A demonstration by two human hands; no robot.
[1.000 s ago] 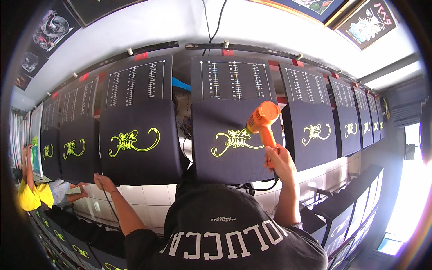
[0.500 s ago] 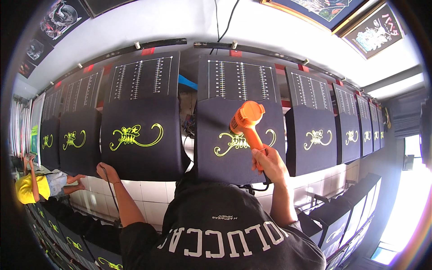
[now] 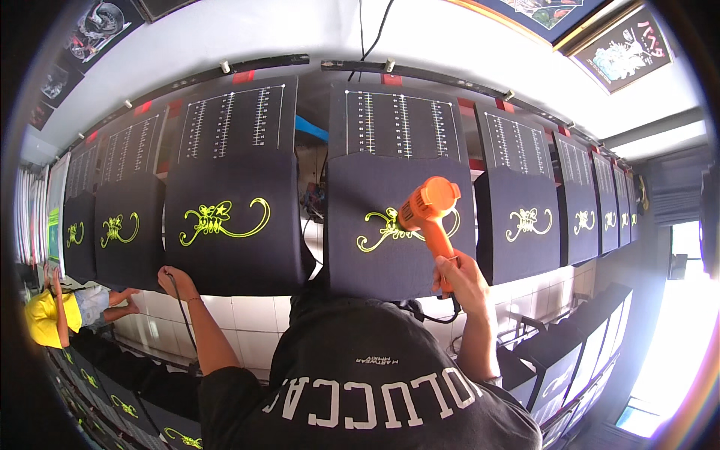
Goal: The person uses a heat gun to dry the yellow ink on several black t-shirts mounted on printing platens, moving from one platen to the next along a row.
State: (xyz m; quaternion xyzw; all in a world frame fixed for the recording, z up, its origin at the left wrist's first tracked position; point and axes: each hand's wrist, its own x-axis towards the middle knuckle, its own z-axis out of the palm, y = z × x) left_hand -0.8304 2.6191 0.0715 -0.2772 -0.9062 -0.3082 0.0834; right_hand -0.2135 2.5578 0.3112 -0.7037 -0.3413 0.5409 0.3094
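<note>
My right hand (image 3: 466, 283) is closed round the handle of an orange hair dryer (image 3: 438, 196). Its nozzle points left, over the yellow-green printed design (image 3: 384, 228) on a black shirt panel (image 3: 375, 271) stretched over a board; part of the print is hidden behind the dryer. My left hand (image 3: 175, 282) is closed on a thin black cord (image 3: 186, 324) that hangs down along my forearm. That hand is at the lower left corner of another black printed panel (image 3: 232, 262).
More boards with printed black panels (image 3: 523, 259) run along the row on both sides, with a dark rail (image 3: 420, 75) behind. Another rack (image 3: 112, 382) stands lower left. A person in yellow (image 3: 52, 315) is at the far left. A blue thing (image 3: 311, 129) shows between two boards.
The hair dryer has shifted right and a little nearer to me, still in my right hand. My left hand keeps the cord, almost in the same place.
</note>
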